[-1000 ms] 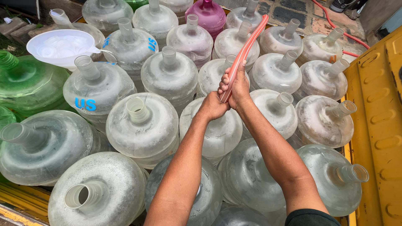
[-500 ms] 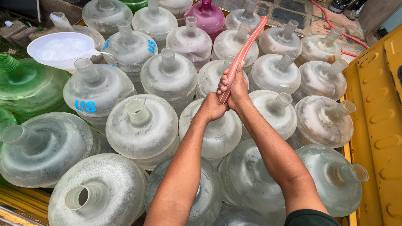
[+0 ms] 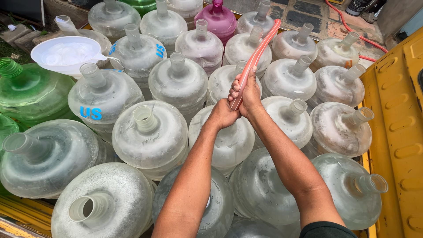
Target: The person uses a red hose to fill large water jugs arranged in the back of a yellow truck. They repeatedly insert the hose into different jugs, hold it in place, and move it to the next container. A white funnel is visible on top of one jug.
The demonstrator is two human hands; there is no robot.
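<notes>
W/ both hands (image 3: 240, 103) gripping the hose (image 3: 255, 61) tight, keep its end aimed straight into the jug (image 3: 233, 136) neck below.

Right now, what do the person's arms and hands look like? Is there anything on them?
Both arms are bare from wrist to above the elbow. The left hand and right hand wear no gloves, rings or watch. Only a dark sleeve edge shows on the right upper arm.

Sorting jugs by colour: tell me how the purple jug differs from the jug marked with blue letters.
The purple jug is tinted magenta; the blue-lettered jug is clear and cloudy. The purple jug stands in the far row; the lettered one nearer, beside the white funnel. Both stand upright, uncapped.
</notes>
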